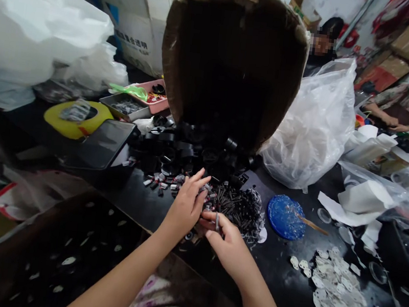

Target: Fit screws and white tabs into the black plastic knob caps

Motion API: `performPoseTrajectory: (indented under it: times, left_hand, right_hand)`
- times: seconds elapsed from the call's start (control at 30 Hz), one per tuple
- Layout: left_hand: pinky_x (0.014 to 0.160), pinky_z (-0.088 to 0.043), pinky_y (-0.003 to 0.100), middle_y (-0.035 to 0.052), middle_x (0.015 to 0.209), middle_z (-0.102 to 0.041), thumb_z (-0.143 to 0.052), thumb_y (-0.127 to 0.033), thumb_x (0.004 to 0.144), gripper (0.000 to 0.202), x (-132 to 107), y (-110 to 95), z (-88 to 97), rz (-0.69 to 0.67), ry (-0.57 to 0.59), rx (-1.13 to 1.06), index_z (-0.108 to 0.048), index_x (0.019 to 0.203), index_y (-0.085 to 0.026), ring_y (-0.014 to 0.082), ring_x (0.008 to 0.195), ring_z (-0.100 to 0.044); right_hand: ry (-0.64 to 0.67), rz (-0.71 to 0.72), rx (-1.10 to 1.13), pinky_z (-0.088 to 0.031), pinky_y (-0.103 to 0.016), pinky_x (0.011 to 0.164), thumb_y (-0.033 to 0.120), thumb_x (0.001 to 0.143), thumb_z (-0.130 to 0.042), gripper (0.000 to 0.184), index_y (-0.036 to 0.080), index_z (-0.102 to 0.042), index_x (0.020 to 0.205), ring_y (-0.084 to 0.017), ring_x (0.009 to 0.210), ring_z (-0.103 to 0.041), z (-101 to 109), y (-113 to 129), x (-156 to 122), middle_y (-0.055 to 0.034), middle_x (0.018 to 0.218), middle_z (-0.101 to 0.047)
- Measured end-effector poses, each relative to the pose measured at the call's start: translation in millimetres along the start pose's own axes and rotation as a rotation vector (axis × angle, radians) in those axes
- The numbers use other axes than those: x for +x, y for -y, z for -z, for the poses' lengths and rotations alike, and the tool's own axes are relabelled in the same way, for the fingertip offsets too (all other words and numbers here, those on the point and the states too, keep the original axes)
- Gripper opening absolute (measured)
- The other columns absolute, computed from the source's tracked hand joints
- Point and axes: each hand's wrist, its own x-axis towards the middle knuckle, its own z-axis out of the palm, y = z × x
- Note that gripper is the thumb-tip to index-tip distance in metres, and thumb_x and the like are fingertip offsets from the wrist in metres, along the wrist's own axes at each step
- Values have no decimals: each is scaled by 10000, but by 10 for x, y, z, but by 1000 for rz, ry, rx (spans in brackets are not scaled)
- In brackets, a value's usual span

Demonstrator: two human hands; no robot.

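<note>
My left hand (189, 198) reaches over the front of a pile of small parts, its fingers stretched out and spread. Beneath and beside its fingertips lie small white-and-black pieces (162, 183) with touches of red. My right hand (227, 237) is close by on the right, fingers curled, with a small grey metal piece (218, 221) showing between thumb and forefinger; its full shape is hidden. Just beyond are many thin dark pin-like parts (235, 206). Small round parts (189, 236) sit near the table edge under my hands.
A large open cardboard drum (167, 55) lies tipped behind black round parts (186, 146). Right: a blue lid (274, 215) with a wooden stick (312, 225), flat white pieces (338, 292), a clear plastic bag (302, 135). Left: yellow tape roll (61, 117), trays. Two people sit at back right.
</note>
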Motion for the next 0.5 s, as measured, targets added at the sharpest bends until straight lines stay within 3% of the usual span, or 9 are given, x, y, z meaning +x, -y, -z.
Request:
performPoseTrajectory:
  times: [0.1,0.2,0.3,0.33,0.4,0.5]
  left_hand:
    - [1186,-220,539,150,1471,-511,-385,-220,1002,347,-108,76,183,11,20,18,-478,1336,-218,231,1395,-424]
    - [1176,-185,602,192,1546,-398,-510,-316,962,503,-328,173,346,45,89,86,-378,1438,-216,302,1455,-310]
    - [1169,-127,646,193,1629,-218,-572,-403,920,671,-438,301,459,88,103,210,-287,1503,-234,358,1498,-138]
    - [1171,-130,640,197,1633,-200,-564,-411,922,673,-408,363,491,119,57,237,-284,1506,-230,362,1497,-138]
    - [1173,-183,606,221,1613,-244,-539,-414,933,635,-235,519,550,179,-65,257,-323,1490,-200,364,1481,-215]
    - [1152,-272,561,227,1572,-334,-516,-442,935,588,167,777,608,204,-138,264,-395,1446,-177,362,1442,-316]
  right_hand:
    - [17,-60,44,-488,-444,1026,225,848,-562,286,245,-630,1125,-255,1160,-643,33,24,-128,-66,1151,-702]
    - [4,-46,10,-526,-434,982,253,847,-563,258,274,-658,1087,-261,1120,-665,103,134,-153,-54,1131,-715]
    - [-225,74,-169,-460,-437,1062,247,828,-549,346,283,-632,1161,-248,1165,-632,332,309,89,-43,1208,-687]
    - [-320,100,-223,-399,-449,1111,222,811,-541,403,267,-606,1206,-249,1220,-590,439,365,227,-51,1271,-654]
    - [-504,97,-484,-387,-470,1104,178,776,-492,495,213,-585,1261,-260,1216,-579,651,453,544,-80,1274,-646]
    - [-488,52,-562,-456,-503,1004,157,732,-491,551,161,-596,1273,-280,1050,-650,831,507,977,-102,1122,-705]
